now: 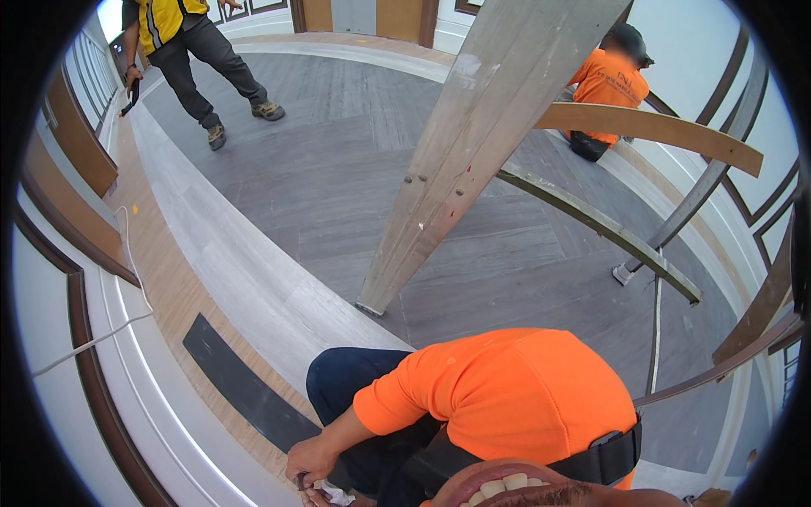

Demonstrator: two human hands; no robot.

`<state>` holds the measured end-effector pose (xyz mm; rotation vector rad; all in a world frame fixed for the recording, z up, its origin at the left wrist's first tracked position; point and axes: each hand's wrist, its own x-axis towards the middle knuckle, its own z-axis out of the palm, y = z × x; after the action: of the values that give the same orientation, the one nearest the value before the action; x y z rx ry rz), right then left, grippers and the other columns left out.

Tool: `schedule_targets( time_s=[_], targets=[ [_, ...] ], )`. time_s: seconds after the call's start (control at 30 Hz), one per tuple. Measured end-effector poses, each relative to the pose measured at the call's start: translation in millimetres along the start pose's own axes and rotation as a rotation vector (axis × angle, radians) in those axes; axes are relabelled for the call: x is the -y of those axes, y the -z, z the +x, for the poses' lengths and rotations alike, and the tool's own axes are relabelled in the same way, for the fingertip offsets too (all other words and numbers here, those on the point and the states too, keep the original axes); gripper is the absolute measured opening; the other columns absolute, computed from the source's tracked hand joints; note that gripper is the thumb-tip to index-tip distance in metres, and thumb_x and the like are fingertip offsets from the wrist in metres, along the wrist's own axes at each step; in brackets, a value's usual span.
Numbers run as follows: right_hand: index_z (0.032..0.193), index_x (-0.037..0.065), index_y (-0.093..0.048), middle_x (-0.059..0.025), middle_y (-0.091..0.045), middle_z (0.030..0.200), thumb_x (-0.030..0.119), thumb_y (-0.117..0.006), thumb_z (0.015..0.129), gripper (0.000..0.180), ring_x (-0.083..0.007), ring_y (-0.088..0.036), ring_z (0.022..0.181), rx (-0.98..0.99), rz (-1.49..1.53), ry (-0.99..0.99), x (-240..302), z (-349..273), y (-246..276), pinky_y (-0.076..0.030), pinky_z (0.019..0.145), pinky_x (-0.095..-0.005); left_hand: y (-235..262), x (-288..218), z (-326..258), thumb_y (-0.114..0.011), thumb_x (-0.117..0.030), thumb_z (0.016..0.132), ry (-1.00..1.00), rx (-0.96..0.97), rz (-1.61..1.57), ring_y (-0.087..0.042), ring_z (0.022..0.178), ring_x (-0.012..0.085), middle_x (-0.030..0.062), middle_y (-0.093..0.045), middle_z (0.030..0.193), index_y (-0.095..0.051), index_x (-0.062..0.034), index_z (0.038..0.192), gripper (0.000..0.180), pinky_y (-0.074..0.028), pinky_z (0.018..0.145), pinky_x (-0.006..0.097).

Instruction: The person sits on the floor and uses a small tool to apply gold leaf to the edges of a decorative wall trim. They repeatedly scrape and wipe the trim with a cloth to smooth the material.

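Observation:
I crouch low in an orange long-sleeved top and dark trousers, bent toward the bottom of the view. My left hand [311,459] is closed, its fingers bent down around a small dark thing that I cannot make out. Just below it, at the lower edge, fingers of my right hand [316,498] show in part; most of this hand is cut off or hidden. A crumpled white piece [340,495], cloth or paper, lies in these fingers. Beside my left hand a long dark floor strip [245,390] rests on wood-look flooring by the wall.
A tall metal ladder or trestle [473,127] stands over the grey plank floor [338,169]. A white cable [135,253] runs along the left wall. A person in a yellow vest [165,21] stands at far left; another in orange [610,80] sits at far right.

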<state>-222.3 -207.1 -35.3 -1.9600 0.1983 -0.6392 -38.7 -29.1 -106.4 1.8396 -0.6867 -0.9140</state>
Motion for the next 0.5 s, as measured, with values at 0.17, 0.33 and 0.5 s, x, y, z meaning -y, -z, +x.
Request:
schedule_targets(
  time_s=[0.17, 0.33, 0.5],
  targets=[
    [0.085, 0.002, -0.068, -0.019, -0.071, 0.083, 0.013, -0.075, 0.083, 0.014, -0.0414, -0.069, 0.084, 0.002, 0.013, 0.029, -1.0, 1.3, -0.7, -0.051, 0.072, -0.049, 0.6, -3.9, -1.2, -0.079, -0.046, 0.095, 0.015, 0.015, -0.016, -0.057, 0.08, 0.0249, 0.0117, -0.064, 0.09, -0.068, 0.0065, 0.111, 0.056, -0.049, 0.07, 0.041],
    [0.085, 0.001, -0.068, -0.0195, -0.071, 0.084, 0.013, -0.075, 0.082, 0.014, -0.0417, -0.069, 0.085, 0.03, 0.041, -0.013, -3.0, 2.1, -2.7, -0.051, 0.073, -0.049, -0.4, -3.3, -3.2, -0.079, -0.045, 0.096, -0.02, 0.008, -0.05, -0.057, 0.08, 0.0248, 0.0118, -0.064, 0.089, -0.069, 0.0069, 0.11, 0.055, -0.048, 0.07, 0.04],
    [0.092, 0.002, -0.069, -0.0192, -0.071, 0.087, 0.013, -0.076, 0.081, 0.017, -0.0415, -0.07, 0.088, 0.013, 0.02, -0.012, -0.1, 0.1, 0.6, -0.052, 0.074, -0.0493, -3.9, -10.2, -6.0, -0.078, -0.045, 0.096, -0.08, 0.002, -0.017, -0.057, 0.08, 0.0251, 0.0126, -0.065, 0.09, -0.07, 0.0081, 0.111, 0.056, -0.049, 0.071, 0.041]
  ],
)
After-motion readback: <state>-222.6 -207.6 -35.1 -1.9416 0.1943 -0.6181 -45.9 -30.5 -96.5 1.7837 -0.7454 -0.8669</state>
